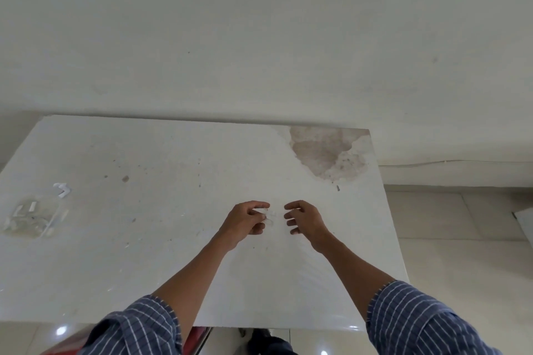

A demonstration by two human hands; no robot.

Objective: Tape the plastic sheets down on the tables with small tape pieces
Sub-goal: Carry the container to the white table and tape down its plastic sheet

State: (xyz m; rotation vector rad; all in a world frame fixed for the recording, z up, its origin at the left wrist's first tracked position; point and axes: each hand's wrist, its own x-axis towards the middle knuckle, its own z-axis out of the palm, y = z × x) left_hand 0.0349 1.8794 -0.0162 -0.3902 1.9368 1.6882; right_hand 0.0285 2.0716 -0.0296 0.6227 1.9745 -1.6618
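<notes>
Only one view here, the head camera looking down at a white table (173, 153) pushed against a wall, with a clear plastic sheet (288, 268) lying over it; you can just make out ripples in the sheet on the near side of the hands. I'll use the big brown stain (323, 153) at the table's far right corner as the landmark. The left hand (245, 222) is nearer the camera than the stain and a bit to its left, fingers pinched narrow on a small whitish bit that looks like a tape piece (266, 215), though it's too small to be sure. The right hand (302, 220) is just beside it, fingers curled and loosely spread, holding nothing I can see. My guess is the tape is light, floppy and sticky, so it'll curl onto itself or grab a finger; best held by the very ends and pulled taut. The sheet seems thin and slippery, so it probably wants flattening before pressing the tape on. Way over to the left of the stain, near the table's left edge, there's a crumpled clear bag (28, 219) with some small white pieces inside, and a couple of white bits (62, 189) lying loose just beyond it.
</notes>
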